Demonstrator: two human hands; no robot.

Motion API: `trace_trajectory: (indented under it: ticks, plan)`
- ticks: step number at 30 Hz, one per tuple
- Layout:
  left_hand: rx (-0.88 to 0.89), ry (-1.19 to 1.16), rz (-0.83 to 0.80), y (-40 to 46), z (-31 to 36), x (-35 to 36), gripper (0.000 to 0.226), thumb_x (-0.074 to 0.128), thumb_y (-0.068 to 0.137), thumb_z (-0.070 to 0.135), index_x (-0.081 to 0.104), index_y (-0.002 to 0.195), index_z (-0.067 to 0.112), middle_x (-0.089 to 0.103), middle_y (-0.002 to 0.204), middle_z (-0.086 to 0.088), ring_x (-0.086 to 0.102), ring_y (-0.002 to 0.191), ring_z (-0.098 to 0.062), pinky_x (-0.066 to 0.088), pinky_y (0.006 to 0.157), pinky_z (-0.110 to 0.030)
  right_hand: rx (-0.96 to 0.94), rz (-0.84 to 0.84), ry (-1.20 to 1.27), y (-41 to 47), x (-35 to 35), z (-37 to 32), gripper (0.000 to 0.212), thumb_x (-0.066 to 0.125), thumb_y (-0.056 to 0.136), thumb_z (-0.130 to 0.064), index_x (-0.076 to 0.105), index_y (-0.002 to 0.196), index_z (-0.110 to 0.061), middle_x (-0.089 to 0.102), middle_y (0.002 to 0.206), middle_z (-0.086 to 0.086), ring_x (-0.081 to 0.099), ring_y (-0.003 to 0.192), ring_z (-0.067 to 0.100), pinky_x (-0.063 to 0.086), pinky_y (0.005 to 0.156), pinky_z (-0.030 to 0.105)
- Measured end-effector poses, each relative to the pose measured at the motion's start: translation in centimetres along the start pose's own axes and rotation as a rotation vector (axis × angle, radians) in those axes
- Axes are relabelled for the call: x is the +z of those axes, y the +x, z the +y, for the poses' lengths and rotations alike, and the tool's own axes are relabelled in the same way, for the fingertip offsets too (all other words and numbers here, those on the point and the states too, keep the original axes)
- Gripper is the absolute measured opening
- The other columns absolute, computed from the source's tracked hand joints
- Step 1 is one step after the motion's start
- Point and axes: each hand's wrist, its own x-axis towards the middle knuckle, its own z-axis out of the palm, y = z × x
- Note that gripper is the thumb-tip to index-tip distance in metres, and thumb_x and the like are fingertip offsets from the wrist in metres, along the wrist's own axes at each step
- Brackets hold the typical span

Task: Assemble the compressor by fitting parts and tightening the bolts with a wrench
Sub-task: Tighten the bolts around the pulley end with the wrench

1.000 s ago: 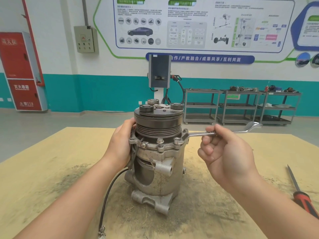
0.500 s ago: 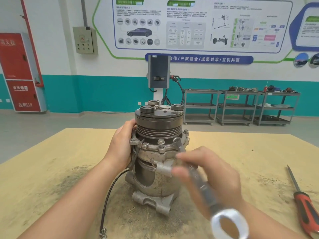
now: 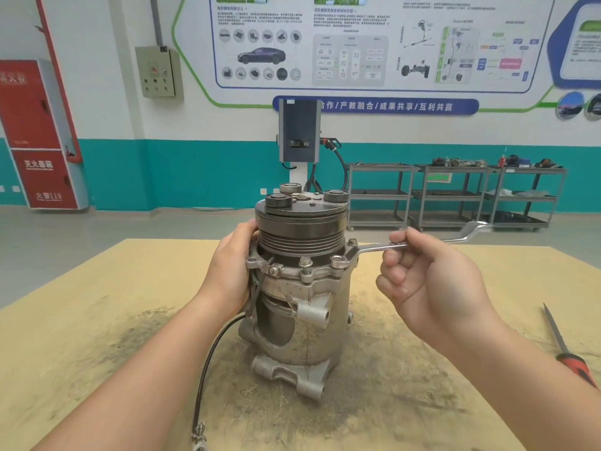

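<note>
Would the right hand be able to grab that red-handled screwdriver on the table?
Probably yes, once freed: the right hand holds the silver wrench, but bare table lies between it and the red-handled screwdriver.

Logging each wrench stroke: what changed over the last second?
The right hand swung the wrench toward the person, then back out to the right; its ring end sits again at the compressor's right flange bolt. The left hand kept bracing the compressor. The screwdriver stayed put.
</note>
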Motion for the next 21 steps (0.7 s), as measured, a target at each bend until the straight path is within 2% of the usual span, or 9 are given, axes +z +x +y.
trace_trajectory:
  ticks: [2,4,6,9,11,13,15,18,21]
  plan:
    - [-0.004,-0.002,-0.001,0.0,0.0,0.0,0.054,0.034,0.102,0.032,0.076,0.068,0.033,0.075,0.081,0.005,0.070,0.076,-0.004,0.051,0.061,-0.022,0.045,-0.006,0.028,0.4,-0.2,0.2,0.024,0.041,0.101,-0.017,0.053,0.083,-0.007,0.048,0.053,0.005,0.037,0.039,0.012,0.028,0.035,0.020]
    - [-0.002,0.000,0.002,0.0,0.0,0.1,0.055,0.033,0.102,0.031,0.076,0.067,0.033,0.075,0.080,0.005,0.070,0.075,-0.004,0.052,0.059,-0.021,-0.063,-0.009,-0.013,0.2,-0.4,0.7,0.029,0.043,0.102,-0.020,0.058,0.080,-0.008,0.050,0.055,0.005,0.039,0.040,0.012,0.030,0.038,0.020]
    - [-0.005,-0.010,0.000,0.0,0.0,0.1,0.056,0.033,0.102,0.031,0.076,0.067,0.032,0.075,0.081,0.003,0.070,0.076,-0.006,0.052,0.059,-0.021,-0.317,-0.041,-0.152,-0.5,-0.6,1.5,0.032,0.047,0.101,-0.027,0.063,0.076,-0.015,0.054,0.056,0.003,0.044,0.043,0.013,0.035,0.043,0.022]
    - [0.015,-0.024,-0.015,0.0,0.1,0.2,0.058,0.033,0.102,0.027,0.076,0.064,0.030,0.074,0.076,0.004,0.069,0.070,-0.004,0.050,0.053,-0.016,-0.701,-0.140,-0.363,-1.6,-0.8,2.8,0.025,0.051,0.098,-0.034,0.063,0.079,-0.022,0.059,0.059,-0.001,0.052,0.047,0.015,0.041,0.046,0.022]
    - [0.032,-0.019,-0.001,-0.1,0.1,0.2,0.059,0.033,0.102,0.024,0.076,0.062,0.027,0.073,0.071,0.005,0.068,0.065,-0.002,0.049,0.051,-0.015,-0.904,-0.251,-0.471,-1.9,-0.7,3.0,0.027,0.050,0.099,-0.036,0.061,0.084,-0.015,0.058,0.064,-0.001,0.054,0.051,0.012,0.042,0.048,0.021]
    - [0.013,-0.036,-0.009,-0.1,0.1,0.3,0.057,0.034,0.102,0.027,0.075,0.062,0.027,0.073,0.073,0.004,0.069,0.068,-0.005,0.050,0.057,-0.021,-1.053,-0.372,-0.611,-2.2,-0.5,3.1,0.030,0.048,0.099,-0.033,0.063,0.088,-0.010,0.058,0.070,-0.004,0.055,0.059,0.002,0.043,0.053,0.015]
    - [-0.002,-0.033,-0.013,-0.1,0.1,0.2,0.057,0.035,0.101,0.031,0.075,0.060,0.028,0.073,0.072,0.004,0.069,0.068,-0.006,0.050,0.055,-0.021,-1.184,-0.407,-0.811,-2.6,-0.2,3.2,0.031,0.052,0.097,-0.029,0.067,0.087,-0.004,0.062,0.073,-0.003,0.054,0.062,0.001,0.043,0.057,0.011]
    - [-0.007,-0.050,0.012,-0.1,0.1,0.2,0.058,0.038,0.100,0.032,0.073,0.054,0.028,0.070,0.065,0.006,0.066,0.058,-0.006,0.046,0.045,-0.017,-1.252,-0.389,-0.989,-3.0,0.3,3.0,0.033,0.060,0.091,-0.029,0.071,0.084,0.001,0.065,0.070,0.004,0.055,0.059,0.010,0.046,0.054,0.017]
    - [-0.010,-0.031,0.020,-0.1,0.1,0.2,0.057,0.037,0.099,0.033,0.073,0.055,0.029,0.070,0.066,0.006,0.065,0.058,-0.004,0.046,0.047,-0.019,-1.160,-0.347,-0.896,-3.3,1.0,1.9,0.028,0.054,0.095,-0.028,0.068,0.087,-0.005,0.065,0.069,0.002,0.059,0.059,0.016,0.048,0.051,0.028]
